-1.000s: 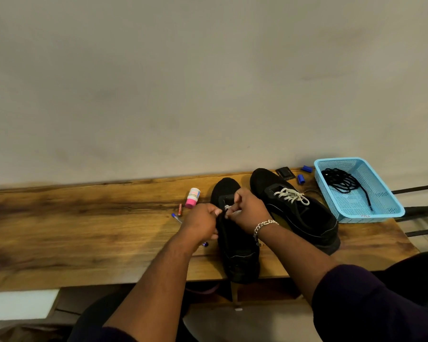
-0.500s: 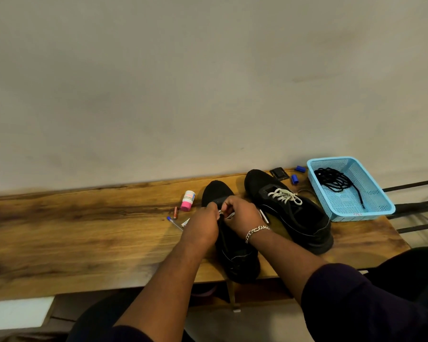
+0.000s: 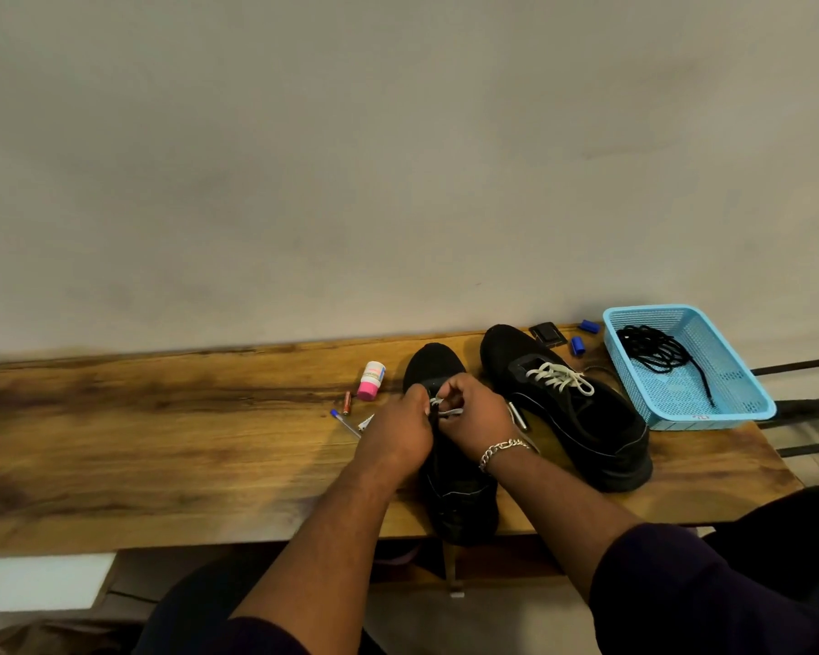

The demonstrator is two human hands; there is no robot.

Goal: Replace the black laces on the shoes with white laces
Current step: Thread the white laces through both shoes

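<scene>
Head view: both hands meet over the near black shoe [image 3: 459, 494] on the wooden table [image 3: 162, 442]. The left hand [image 3: 398, 432] and right hand [image 3: 476, 418] pinch its white lace [image 3: 448, 411]. To the right stands the second shoe [image 3: 582, 413], white-laced; farther right, black laces [image 3: 658, 352] lie in a blue basket [image 3: 729, 404]. The label on the pink bottle [image 3: 371, 381] at left is unreadable.

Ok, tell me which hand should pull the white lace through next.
Probably the right hand: its fingers pinch the white lace at the near shoe. The left hand looks to be steadying that shoe's edge.
</scene>
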